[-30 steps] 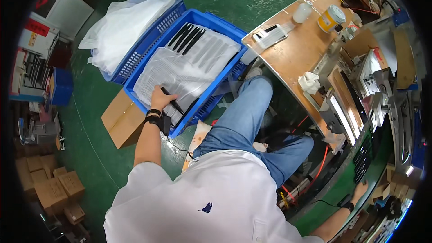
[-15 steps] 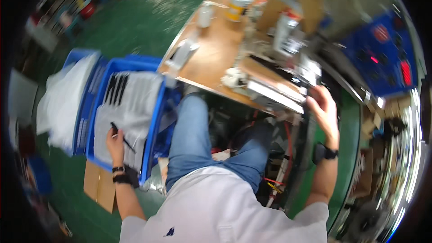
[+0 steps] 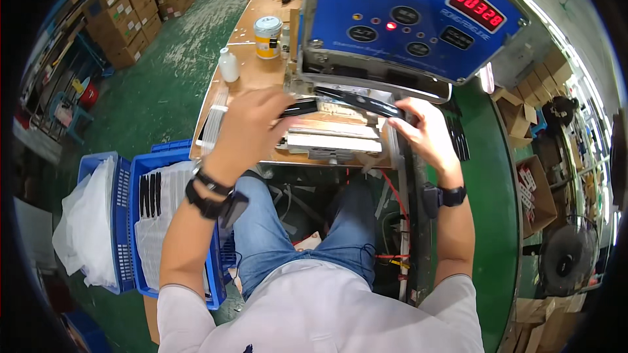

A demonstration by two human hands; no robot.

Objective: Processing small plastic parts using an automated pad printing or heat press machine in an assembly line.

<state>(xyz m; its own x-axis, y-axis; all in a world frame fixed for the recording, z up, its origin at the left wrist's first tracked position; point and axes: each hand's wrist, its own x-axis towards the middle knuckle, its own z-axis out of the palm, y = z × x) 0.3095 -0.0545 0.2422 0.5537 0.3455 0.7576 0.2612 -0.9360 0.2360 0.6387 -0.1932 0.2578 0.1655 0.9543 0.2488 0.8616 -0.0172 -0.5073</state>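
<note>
In front of the blue control box, my left hand is closed on a slim, glossy black piece that points to the right. Opposite it, my right hand grips the right end of a longer, slightly curved black piece between thumb and fingers. The inner ends of the two pieces lie close together over a machine bed; I cannot tell whether they touch. Below them sits a pale metal fixture block at the front edge of the wooden workbench.
A blue control box with a red display overhangs the bench. A white bottle and a yellow-white can stand at the left. Blue crates hold black strips and white plastic sheeting. More black pieces lie at the right.
My view has turned toward the machine. My left hand has come up from the blue crate to the bench with a black piece. My right hand now grips a black piece too.
</note>
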